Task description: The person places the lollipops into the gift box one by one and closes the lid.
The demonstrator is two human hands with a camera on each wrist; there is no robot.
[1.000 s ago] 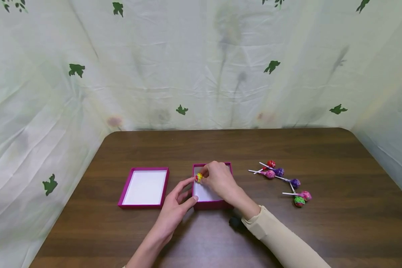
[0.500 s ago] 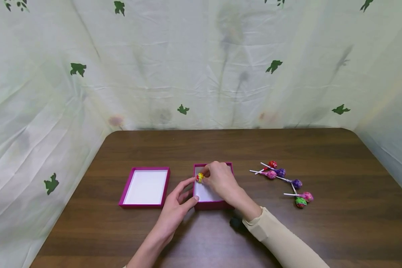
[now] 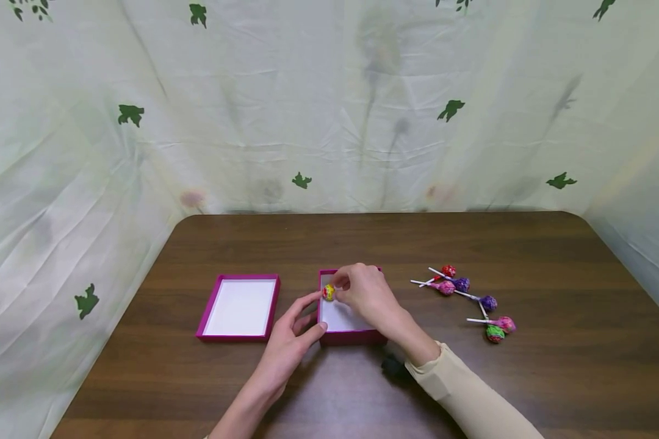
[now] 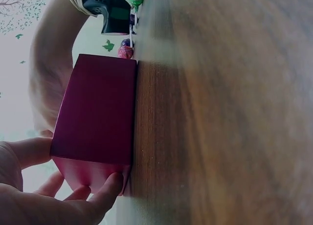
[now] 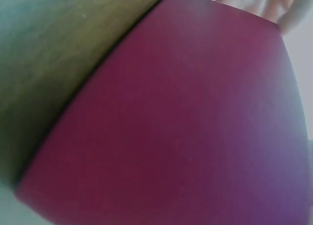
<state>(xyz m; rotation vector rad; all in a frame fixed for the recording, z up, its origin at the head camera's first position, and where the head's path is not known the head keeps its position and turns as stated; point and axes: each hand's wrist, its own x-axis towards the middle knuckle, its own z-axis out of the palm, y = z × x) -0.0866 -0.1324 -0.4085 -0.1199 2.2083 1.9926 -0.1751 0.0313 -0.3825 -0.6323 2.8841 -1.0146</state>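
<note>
An open magenta box (image 3: 351, 338) with a white inside stands at mid-table. Inside, near its left wall, is a lollipop with a yellow-and-red wrapped head (image 3: 328, 292); its stick is hidden. My right hand (image 3: 365, 296) reaches over the box, index finger and thumb right at that lollipop; I cannot tell whether they still pinch the stick. Along the box's left side lies my left hand (image 3: 288, 341), its fingers extended and touching the wall, the thumb at the near left corner. In the left wrist view these fingers (image 4: 105, 193) rest against the box's side.
A shallow magenta lid (image 3: 238, 306), white inside, lies left of the box. Several lollipops lie to the right, among them red (image 3: 448, 271), purple (image 3: 489, 303), pink (image 3: 506, 324) and green (image 3: 495, 333) ones. A dark object (image 3: 393, 366) shows below my right wrist.
My right wrist has shifted slightly to the right, and the thumb and index finger sit a little farther from the yellow lollipop head. The left hand, box and lid keep their places.
</note>
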